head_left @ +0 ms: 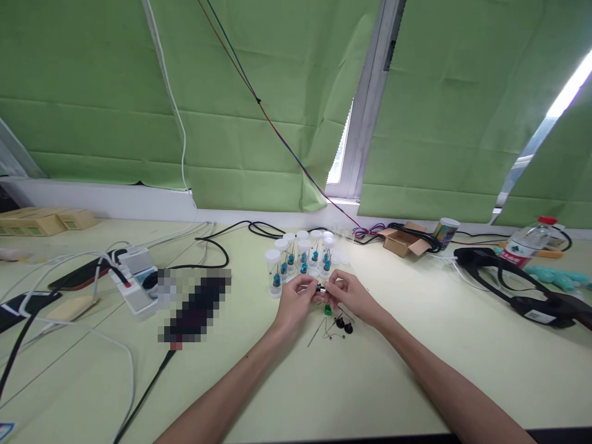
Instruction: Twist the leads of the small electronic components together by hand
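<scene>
My left hand (296,299) and my right hand (351,293) meet over the table, fingers pinched together around a small black and silver part (320,288). Its exact kind is too small to make out. Just below the fingertips lies a small green piece (328,309). Closer to me are two round black pieces (345,325) and several thin metal rods or wires (317,333). Behind my left hand stands a group of clear tubes (273,271) with white caps; blue-green pieces and thin rods show inside them.
At left, a white power strip (139,296), a pixelated dark object (198,308) and many cables lie on the table (287,394). To the right are an open cardboard box (402,242), a can (446,232), a bottle (527,243) and a black headset (522,296).
</scene>
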### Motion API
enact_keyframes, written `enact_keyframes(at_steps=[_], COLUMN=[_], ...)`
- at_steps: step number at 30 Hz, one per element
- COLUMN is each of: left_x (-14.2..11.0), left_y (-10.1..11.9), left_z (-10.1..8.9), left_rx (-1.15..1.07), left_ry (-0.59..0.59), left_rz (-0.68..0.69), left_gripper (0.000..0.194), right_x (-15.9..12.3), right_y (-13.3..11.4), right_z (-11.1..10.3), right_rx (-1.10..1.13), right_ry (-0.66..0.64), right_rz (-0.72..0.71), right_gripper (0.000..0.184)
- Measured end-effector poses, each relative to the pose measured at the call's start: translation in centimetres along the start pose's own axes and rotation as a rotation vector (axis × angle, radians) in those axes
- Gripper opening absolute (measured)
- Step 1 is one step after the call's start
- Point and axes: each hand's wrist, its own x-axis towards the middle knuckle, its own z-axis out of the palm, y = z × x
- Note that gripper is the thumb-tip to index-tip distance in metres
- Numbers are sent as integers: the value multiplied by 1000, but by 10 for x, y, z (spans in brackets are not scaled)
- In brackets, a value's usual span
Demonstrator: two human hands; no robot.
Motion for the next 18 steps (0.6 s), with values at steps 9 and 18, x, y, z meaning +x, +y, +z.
enact_keyframes(at_steps=[9, 18], left_x=[-2, -4], left_y=[4, 6], left_z=[1, 1], left_rx=[9, 23], left_ry=[-3, -13], left_rz=[-3, 12], left_gripper=[25, 26], right_x=[-1, 0], right_y=[2, 5], right_z=[-3, -3], right_rx=[93, 133], right_ry=[-53, -81], right_rz=[4, 12], right_gripper=[42, 44])
